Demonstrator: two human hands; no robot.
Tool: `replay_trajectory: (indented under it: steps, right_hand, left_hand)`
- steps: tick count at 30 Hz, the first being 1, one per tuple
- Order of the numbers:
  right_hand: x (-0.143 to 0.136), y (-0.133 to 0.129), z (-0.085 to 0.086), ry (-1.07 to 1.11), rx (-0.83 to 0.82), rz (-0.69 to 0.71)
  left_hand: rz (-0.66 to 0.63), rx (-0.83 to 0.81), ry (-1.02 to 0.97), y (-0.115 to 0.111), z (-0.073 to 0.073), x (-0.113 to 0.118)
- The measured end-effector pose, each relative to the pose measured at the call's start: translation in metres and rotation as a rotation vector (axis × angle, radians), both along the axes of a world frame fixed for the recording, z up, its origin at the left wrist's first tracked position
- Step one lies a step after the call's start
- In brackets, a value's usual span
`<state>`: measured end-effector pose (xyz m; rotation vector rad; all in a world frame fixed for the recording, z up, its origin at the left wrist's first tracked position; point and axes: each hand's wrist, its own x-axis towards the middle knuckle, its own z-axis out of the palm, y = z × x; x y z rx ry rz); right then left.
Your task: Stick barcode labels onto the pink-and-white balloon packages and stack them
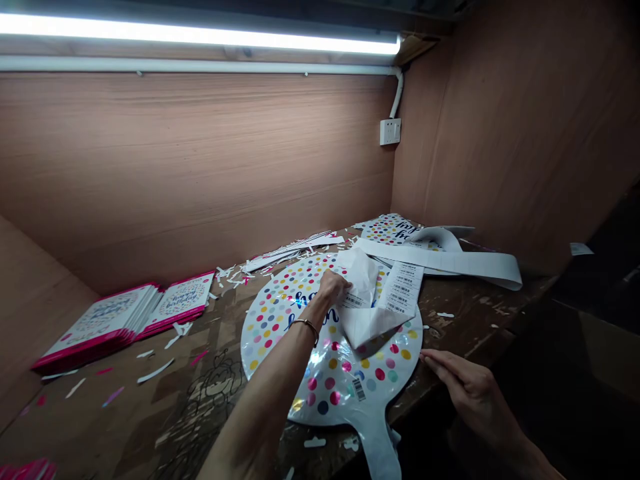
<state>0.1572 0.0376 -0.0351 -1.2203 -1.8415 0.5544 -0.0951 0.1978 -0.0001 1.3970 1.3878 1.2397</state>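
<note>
A flat white foil balloon (270, 333) with coloured dots and dark lettering lies before me, its tail toward me. A barcode sticker (359, 389) is on its lower part. My left hand (334, 287) is closed on the edge of a white strip of barcode labels (405, 287), which lies folded over the balloon and loops to the right. My right hand (465, 377) has thumb and fingers pinched at the balloon's right edge. Behind the strip, a second dotted balloon (383, 228) is partly covered.
Pink-and-white printed packets (100, 323) are stacked at the left. Paper strips (293, 252) and scraps lie along the back. Wooden panels (200, 160) enclose the table (200, 387), with a wall socket (390, 132) in the corner and a tube light (200, 33) above.
</note>
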Motion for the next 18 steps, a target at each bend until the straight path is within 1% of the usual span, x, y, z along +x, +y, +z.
replay_trajectory:
  steps: [3, 6, 9, 11, 14, 16, 18]
  right_hand:
    - [-0.001, 0.004, 0.0, 0.011, 0.05, -0.021]
    - [-0.004, 0.012, 0.008, 0.02, 0.19, -0.059]
    - [-0.014, 0.023, 0.029, 0.004, 0.403, -0.037]
    - [-0.026, 0.031, 0.048, -0.031, 0.528, 0.02]
    - [-0.051, 0.042, 0.077, -0.109, 0.669, 0.115]
    - [-0.068, 0.05, 0.089, -0.174, 0.735, 0.159]
    - [-0.082, 0.058, 0.092, -0.239, 0.764, 0.179]
  left_hand:
    - [0.054, -0.037, -0.17, -0.016, 0.007, 0.001]
    - [0.12, 0.029, -0.389, -0.041, 0.021, 0.0]
    - [0.176, 0.104, -0.579, -0.068, 0.034, 0.0]
    - [0.196, 0.121, -0.663, -0.082, 0.041, 0.002]
    - [0.204, 0.101, -0.74, -0.096, 0.047, 0.006]
    - [0.201, 0.074, -0.775, -0.101, 0.049, 0.011]
    - [0.191, 0.042, -0.805, -0.105, 0.051, 0.015]
